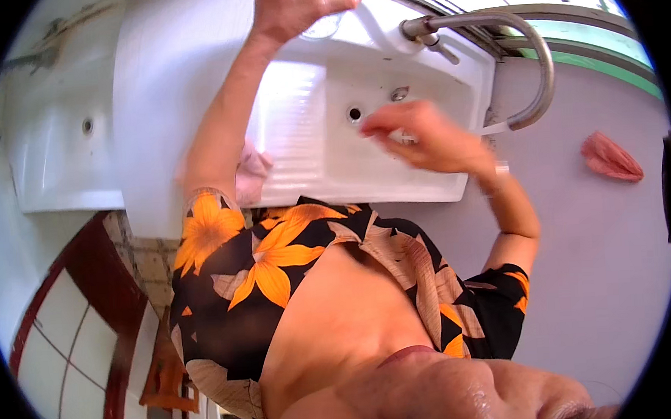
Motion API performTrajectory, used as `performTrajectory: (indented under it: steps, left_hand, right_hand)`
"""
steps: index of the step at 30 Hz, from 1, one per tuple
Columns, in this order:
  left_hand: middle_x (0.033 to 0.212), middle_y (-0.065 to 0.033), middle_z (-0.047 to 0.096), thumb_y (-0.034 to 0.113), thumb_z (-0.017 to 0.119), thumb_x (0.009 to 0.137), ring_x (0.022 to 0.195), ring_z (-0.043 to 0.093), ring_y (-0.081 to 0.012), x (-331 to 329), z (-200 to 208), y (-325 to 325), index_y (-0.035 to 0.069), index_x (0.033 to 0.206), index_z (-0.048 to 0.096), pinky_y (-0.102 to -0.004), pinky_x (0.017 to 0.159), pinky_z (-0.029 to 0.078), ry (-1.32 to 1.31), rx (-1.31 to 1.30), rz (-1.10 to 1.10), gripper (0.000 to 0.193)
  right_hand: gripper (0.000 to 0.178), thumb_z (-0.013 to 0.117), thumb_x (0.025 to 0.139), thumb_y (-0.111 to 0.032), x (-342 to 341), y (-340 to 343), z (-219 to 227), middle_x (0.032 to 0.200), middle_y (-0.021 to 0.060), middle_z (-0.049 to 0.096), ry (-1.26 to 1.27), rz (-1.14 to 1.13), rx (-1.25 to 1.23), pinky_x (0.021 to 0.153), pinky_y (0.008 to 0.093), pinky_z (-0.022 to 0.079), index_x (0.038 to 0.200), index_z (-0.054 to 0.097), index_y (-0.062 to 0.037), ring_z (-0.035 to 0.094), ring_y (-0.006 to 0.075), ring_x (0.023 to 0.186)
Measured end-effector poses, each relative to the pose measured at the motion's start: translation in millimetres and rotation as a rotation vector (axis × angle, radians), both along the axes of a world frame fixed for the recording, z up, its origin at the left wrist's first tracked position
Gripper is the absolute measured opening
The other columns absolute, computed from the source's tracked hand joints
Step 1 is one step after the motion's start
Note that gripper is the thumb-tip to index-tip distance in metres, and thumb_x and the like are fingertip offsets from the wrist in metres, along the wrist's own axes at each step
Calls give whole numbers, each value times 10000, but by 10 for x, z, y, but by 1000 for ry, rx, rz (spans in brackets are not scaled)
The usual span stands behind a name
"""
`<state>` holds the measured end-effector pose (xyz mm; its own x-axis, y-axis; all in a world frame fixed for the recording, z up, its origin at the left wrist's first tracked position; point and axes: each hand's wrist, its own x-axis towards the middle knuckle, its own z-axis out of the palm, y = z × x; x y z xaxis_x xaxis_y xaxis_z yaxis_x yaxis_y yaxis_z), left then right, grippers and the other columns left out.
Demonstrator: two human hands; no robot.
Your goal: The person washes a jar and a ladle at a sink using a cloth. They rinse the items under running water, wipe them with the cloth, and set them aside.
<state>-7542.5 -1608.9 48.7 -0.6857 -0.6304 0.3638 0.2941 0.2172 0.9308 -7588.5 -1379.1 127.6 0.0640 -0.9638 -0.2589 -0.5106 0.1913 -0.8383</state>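
Note:
At the far side of the sink, my left hand (pixel 283 11) is closed around a clear glass container (pixel 322 26), partly cut off by the top edge. My right hand (pixel 426 138) is over the white basin (pixel 356 159), close to the round dark drain hole (pixel 355 115). Its fingers are curved and smeared by motion, so whether they hold anything is unclear. A bent metal faucet (pixel 548 69) rises behind the basin and arches to the right, beyond my right hand.
A ribbed draining area (pixel 292 128) lies left of the basin, with a pink cloth (pixel 253 172) on its front edge. Another white sink (pixel 64 178) stands at far left. A crumpled salmon-coloured cloth (pixel 612 157) lies on the grey surface at right. A window frame (pixel 568 17) runs behind the faucet.

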Motion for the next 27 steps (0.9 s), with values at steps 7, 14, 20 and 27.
performTrajectory:
  steps: [7,14,20,27]
  left_hand:
    - [963,-97,622,167,837,530,894,593,-152,879,505,637,-17,1136,503,-284,828,490,-183,-237,180,716]
    - [1074,-92,590,84,827,583,961,588,-177,1234,304,1622,-18,1122,543,-286,856,490,-107,-245,261,618]
    - [1040,-109,604,68,836,576,962,591,-184,1204,-13,2413,-3,1154,503,-329,873,505,-120,-85,219,671]
    - [1050,-103,609,111,849,545,992,588,-174,869,-432,3069,-10,1153,496,-318,892,493,-221,-35,96,713]
  right_hand:
    - [315,636,741,-142,1791,-172,-1572,986,160,591,363,-20,-731,816,433,456,1030,564,-37,551,361,941]
    - [169,612,676,-143,1348,627,-2196,734,146,569,-12,-36,-492,625,404,465,800,559,-41,562,334,691]
    - [173,494,779,-74,-155,2498,-2178,833,46,595,-1053,-861,-37,649,252,473,892,606,-6,558,120,730]
    - [145,492,774,-76,-650,3203,-2722,819,43,583,-935,-1072,-6,649,309,488,857,569,16,561,159,700]
